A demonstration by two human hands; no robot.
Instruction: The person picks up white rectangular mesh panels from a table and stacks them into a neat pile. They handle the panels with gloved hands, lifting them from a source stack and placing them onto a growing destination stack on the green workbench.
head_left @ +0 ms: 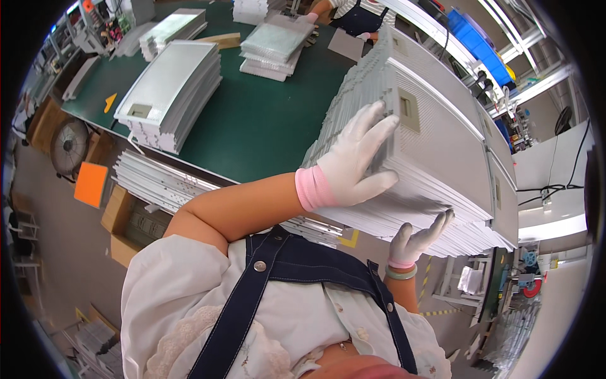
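Note:
A tall stack of light grey perforated metal panels, each top one with a small recessed handle, stands at the right end of the green-topped table. My left hand, in a white glove with a pink cuff, lies with spread fingers against the left edge of this stack. Its fingertips reach the top panel beside the recessed handle. Lower down, my right hand, gloved alike, has its fingers stretched out at the near side of the stack; whether it touches the edges is hard to tell. Neither hand is closed round anything.
On the green table stand another panel stack at left and smaller panel piles at the back. A co-worker's gloved hand is beyond them. An orange board, a fan and cardboard boxes are at lower left.

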